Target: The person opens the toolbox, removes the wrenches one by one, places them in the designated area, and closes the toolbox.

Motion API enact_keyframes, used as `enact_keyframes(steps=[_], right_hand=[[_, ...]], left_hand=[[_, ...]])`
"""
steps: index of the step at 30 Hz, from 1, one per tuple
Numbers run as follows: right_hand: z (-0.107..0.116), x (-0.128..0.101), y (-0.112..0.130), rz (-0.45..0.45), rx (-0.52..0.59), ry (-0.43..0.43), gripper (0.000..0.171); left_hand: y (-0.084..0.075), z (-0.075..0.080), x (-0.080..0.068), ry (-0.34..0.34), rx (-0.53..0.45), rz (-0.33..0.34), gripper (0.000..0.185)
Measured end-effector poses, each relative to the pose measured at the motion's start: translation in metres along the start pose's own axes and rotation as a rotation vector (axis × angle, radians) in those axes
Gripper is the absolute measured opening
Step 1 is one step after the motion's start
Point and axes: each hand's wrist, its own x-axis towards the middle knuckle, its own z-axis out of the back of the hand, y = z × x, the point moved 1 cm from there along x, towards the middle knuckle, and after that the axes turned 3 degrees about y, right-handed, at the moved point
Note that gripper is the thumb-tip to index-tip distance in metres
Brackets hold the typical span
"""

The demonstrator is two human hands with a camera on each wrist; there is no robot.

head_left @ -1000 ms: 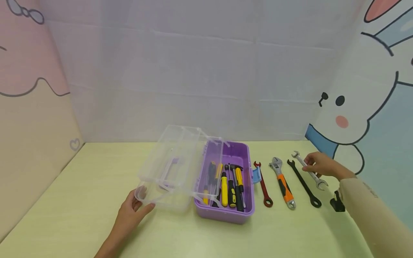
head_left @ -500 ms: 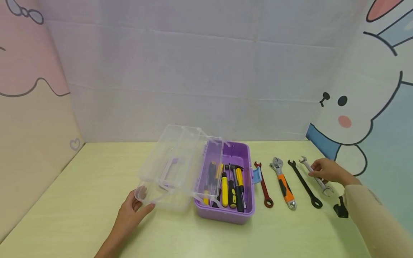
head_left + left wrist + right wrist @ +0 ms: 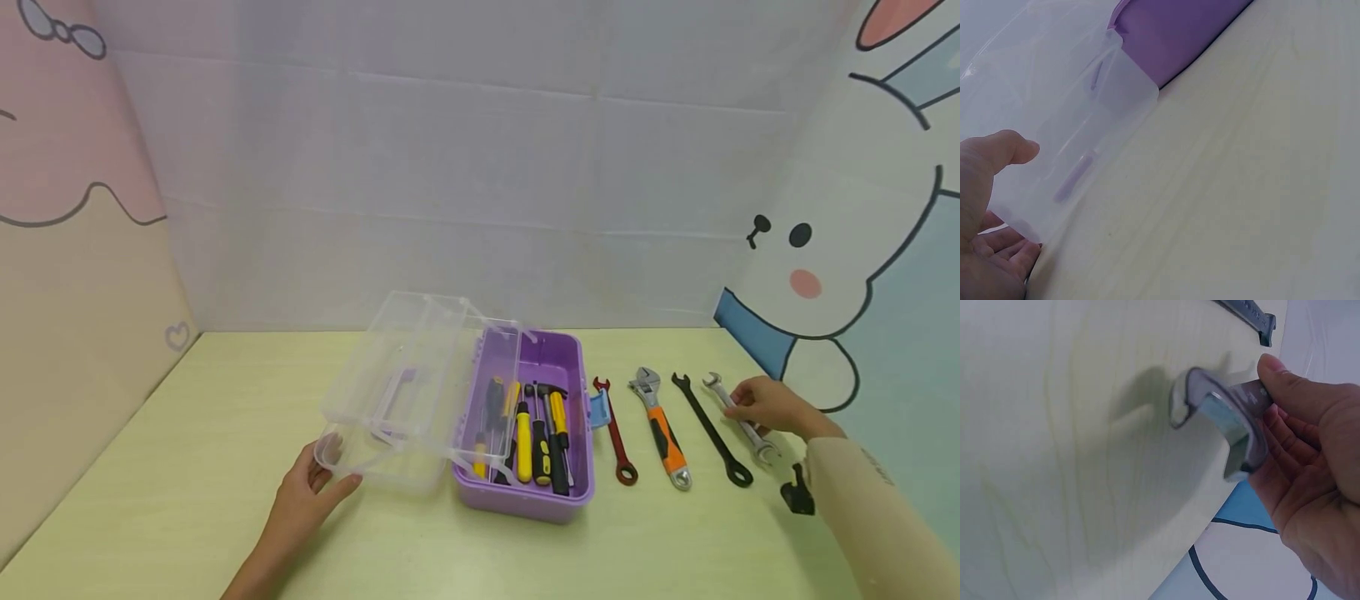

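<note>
Right hand (image 3: pixel 772 406) and its silver wrench (image 3: pixel 742 418) had slid rightward — fingers pinched round the shaft, wrench probably just off the table (image 3: pixel 187 467). Left hand (image 3: pixel 303 492) kept gripping the clear lid (image 3: pixel 405 392) — unchanged.

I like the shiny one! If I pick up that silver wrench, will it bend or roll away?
The silver wrench, pinched by the right hand, looks like solid metal, so probably stiff and heavy for its size. It looks flat, so it likely won't roll.
</note>
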Motion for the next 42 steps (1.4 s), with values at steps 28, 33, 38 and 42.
enact_keyframes(steps=[28, 33, 38, 42], right_hand=[[-0.008, 0.000, -0.013, -0.049, 0.025, -0.011, 0.027], [-0.007, 0.002, -0.014, -0.082, 0.007, -0.009, 0.025], [-0.007, 0.005, -0.015, -0.111, 0.013, 0.013, 0.024], [-0.006, 0.006, -0.016, -0.116, 0.011, 0.022, 0.025]], left_hand=[[0.000, 0.001, 0.002, 0.001, 0.005, -0.025, 0.069], [0.001, 0.000, 0.003, 0.005, -0.003, -0.024, 0.069], [0.003, 0.000, 0.003, 0.004, -0.003, -0.017, 0.069], [0.003, -0.001, 0.003, 0.003, 0.002, -0.015, 0.068]])
